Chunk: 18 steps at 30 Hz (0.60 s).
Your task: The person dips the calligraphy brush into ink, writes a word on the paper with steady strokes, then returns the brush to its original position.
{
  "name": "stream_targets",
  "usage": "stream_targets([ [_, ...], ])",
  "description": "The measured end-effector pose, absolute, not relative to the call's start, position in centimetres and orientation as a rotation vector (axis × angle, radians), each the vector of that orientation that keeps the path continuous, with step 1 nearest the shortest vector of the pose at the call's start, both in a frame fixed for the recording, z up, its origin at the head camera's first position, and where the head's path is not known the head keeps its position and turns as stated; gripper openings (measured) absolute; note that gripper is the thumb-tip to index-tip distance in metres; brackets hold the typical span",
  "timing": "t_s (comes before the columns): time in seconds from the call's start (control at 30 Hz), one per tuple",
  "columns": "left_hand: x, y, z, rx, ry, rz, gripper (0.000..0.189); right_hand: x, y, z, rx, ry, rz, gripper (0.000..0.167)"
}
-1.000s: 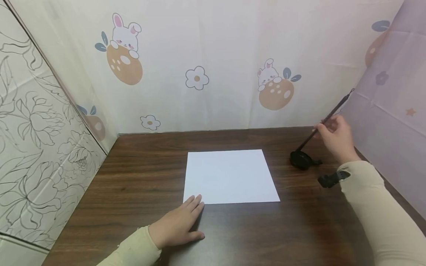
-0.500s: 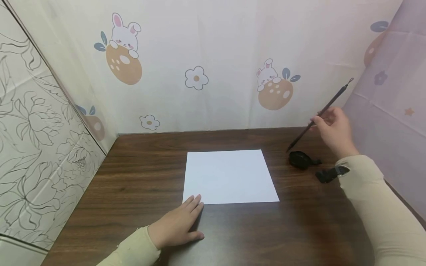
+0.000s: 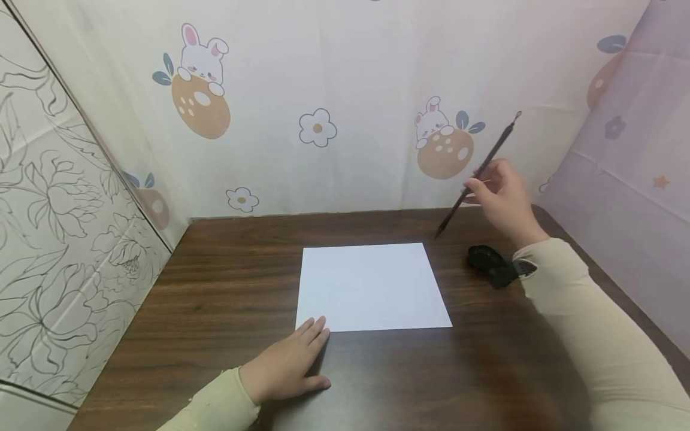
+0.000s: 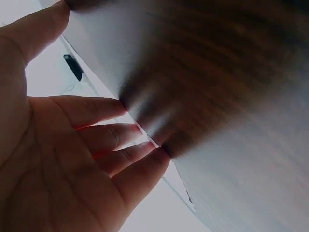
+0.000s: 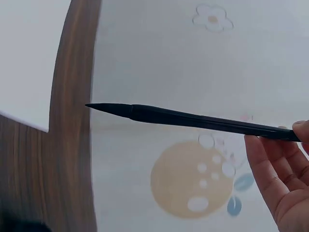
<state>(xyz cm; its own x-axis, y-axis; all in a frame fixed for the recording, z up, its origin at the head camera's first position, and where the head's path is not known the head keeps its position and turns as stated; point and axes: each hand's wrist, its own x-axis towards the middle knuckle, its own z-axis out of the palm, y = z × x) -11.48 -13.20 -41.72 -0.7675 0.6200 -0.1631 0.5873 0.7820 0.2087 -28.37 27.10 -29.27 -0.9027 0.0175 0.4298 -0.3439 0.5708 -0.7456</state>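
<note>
While touching the lower-left corner of the white paper (image 3: 372, 284) with straight fingers of the left hand (image 3: 286, 366), pinches a dark brush (image 5: 169, 117) tip-down between fingers of the right hand (image 3: 505, 203), right of centre in the frame, above the table (image 3: 226, 305) and near the black dish (image 3: 478, 257).

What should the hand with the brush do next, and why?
Maybe the right hand should ease the brush leftward over the blank paper: in the head view, the dark tip shows just past the far right corner, and the left hand rests at the near left corner.
</note>
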Motion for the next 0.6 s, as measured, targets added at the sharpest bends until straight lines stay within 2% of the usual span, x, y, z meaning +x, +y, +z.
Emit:
stream_targets([
  [0.23, -11.4, -13.4, -41.7, 0.954, 2.744, 0.216, 0.082, -28.2, 23.6, -28.9, 0.351, -2.444, 1.259, 0.035],
  [0.6, -11.3, -13.9, -41.8, 0.966, 2.729, 0.218, 0.082, -28.4, 18.3, -29.0, 0.525, -2.479, 1.240, 0.024],
])
